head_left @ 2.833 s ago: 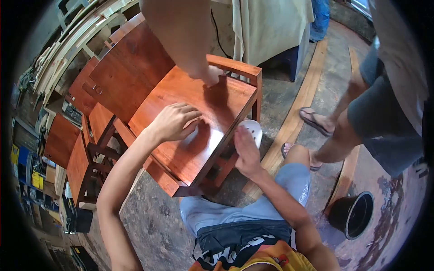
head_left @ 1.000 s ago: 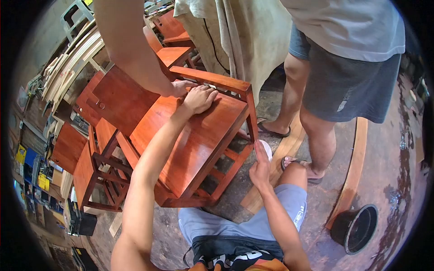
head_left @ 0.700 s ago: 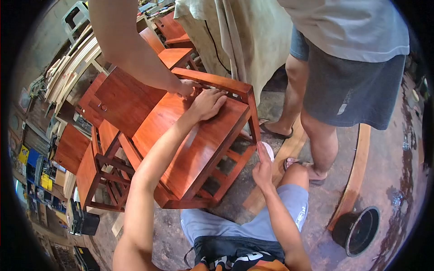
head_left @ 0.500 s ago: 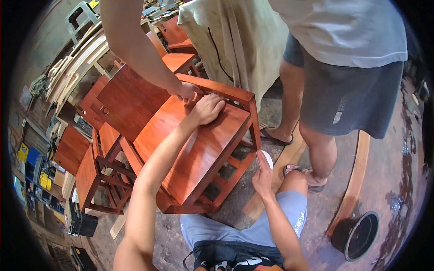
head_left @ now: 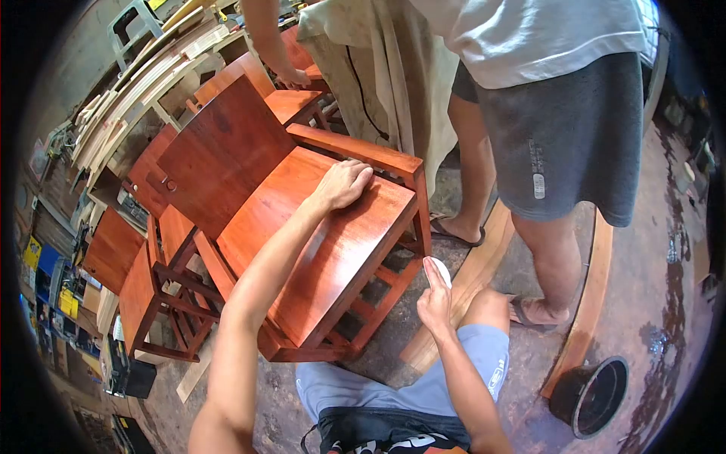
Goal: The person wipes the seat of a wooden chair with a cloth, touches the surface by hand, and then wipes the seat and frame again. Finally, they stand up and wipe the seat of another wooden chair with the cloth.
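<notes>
Head view, chair: A red-brown wooden chair lay tipped on its side on the workshop floor, seat panel facing up toward the camera, legs and rungs toward the seated person.
Left hand: The left hand rested palm down on the seat panel near the front rail, fingers slightly curled, gripping nothing.
Right hand: The right hand was near the chair's lower leg, fingers closed loosely around a small white pad; what the pad was made of could not be told.
Bystander: A co-worker in grey shorts stood just beside the chair, one sandalled foot near the person's knee, a hand on another chair behind.
Floor: A long plank lay beside the chair; a black bucket sat well apart.
Risk: The tipped chair looked liable to rock or slide if the left hand pressed unevenly, marring the glossy finish.
Risk, footing: The co-worker's foot, so close, could be struck by a shifting leg, or trip on the plank.
</notes>
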